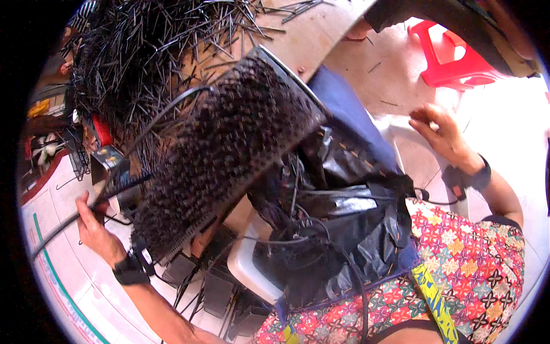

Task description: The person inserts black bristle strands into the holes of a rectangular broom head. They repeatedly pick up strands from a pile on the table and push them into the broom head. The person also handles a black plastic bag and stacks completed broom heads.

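Observation:
A long board or tray densely covered with short dark bristle-like pieces (223, 143) lies slantwise in front of me. By its lower left end, my left hand (97, 232) has its fingers bent behind a dark cable or rod (63, 226). What those fingers close on is partly hidden. Off to the right, above a white plastic chair (398, 129), my right hand (444, 135) hangs in the air with loosely curled, parted fingers and nothing visible in them. Black plastic sheeting (349, 223) covers my lap. Both wrists wear black bands.
Thin black sticks (154, 46) lie in a big tangled heap on the tabletop (303, 40) beyond the board. A red plastic stool (452, 60) stands at the far right near another person's leg (447, 23). Dark cables (344, 258) trail across the sheeting.

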`<state>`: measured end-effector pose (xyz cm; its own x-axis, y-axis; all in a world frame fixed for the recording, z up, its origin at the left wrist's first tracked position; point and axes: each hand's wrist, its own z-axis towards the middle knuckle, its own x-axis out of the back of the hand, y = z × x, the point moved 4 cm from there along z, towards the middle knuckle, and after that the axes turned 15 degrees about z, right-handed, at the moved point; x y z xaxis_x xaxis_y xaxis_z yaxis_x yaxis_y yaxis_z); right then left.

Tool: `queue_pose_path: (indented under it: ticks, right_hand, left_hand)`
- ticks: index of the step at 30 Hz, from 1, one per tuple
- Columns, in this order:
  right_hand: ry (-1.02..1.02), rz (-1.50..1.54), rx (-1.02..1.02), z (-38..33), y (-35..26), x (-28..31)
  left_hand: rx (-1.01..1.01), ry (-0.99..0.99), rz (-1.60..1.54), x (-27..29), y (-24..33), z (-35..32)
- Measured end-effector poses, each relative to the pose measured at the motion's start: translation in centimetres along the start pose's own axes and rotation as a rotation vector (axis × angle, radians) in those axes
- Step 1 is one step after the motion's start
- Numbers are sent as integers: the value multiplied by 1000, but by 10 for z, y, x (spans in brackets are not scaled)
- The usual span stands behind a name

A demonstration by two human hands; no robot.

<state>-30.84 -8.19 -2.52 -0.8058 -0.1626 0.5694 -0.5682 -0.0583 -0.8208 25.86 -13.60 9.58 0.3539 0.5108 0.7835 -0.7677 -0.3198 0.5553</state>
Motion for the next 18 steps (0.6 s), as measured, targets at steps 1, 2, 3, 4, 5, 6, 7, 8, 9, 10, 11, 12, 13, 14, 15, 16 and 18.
queue_pose_path:
  ticks: [1, 2, 3, 4, 5, 6, 7, 8, 9, 10, 11, 12, 13, 14, 15, 16, 18]
  right_hand:
    - [25, 77, -33, -5, -1, 0]
    - [36, 44, -31, -12, -3, 1]
    - [12, 8, -63, -21, 0, -3]
    - [-57, -88, -98, -29, -9, -3]
    - [-105, -233, 113, -31, -30, -2]
    - [-39, -104, -48, -42, -29, -2]
    - [-69, -75, -104, -45, -35, -3]
    - [-103, -97, -151, -50, -37, -3]
    - [-95, -96, -184, -58, -34, -1]
    - [-96, -100, -241, -61, -35, -3]
    - [-97, -137, -270, -59, -39, -5]
    - [-74, -131, -262, -53, -50, -8]
    - [-75, -137, -260, -52, -52, -11]
    - [-77, -143, -257, -49, -55, -15]
    - [-59, -136, -295, -45, -54, -18]
    - [-68, -131, -297, -42, -52, -22]
    - [-78, -125, -297, -40, -42, -27]
  left_hand:
    - [-6, -25, 4, 7, -2, 1]
    - [-12, -51, 7, 12, -4, 2]
    - [-49, -22, 121, 16, 0, -7]
    - [-88, 5, 177, 20, -9, -11]
    - [-118, 3, 269, 21, -6, -17]
    - [-174, 10, 373, 22, -1, -21]
    - [-163, 33, 418, 25, -6, -24]
    - [-366, 14, 603, 27, -1, -29]
    - [-304, -25, 700, 36, 0, -33]
    - [-188, 86, 584, 38, -8, -33]
    - [-129, 111, 439, 40, -15, -32]
    - [-54, 118, 273, 33, -31, -23]
    - [-53, 92, 331, 28, -17, -25]
    - [-52, 64, 389, 23, -4, -25]
    - [-320, 93, 541, 18, 6, -26]
    - [-249, 98, 641, 14, 10, -27]
    - [-267, 115, 599, 14, 7, -29]
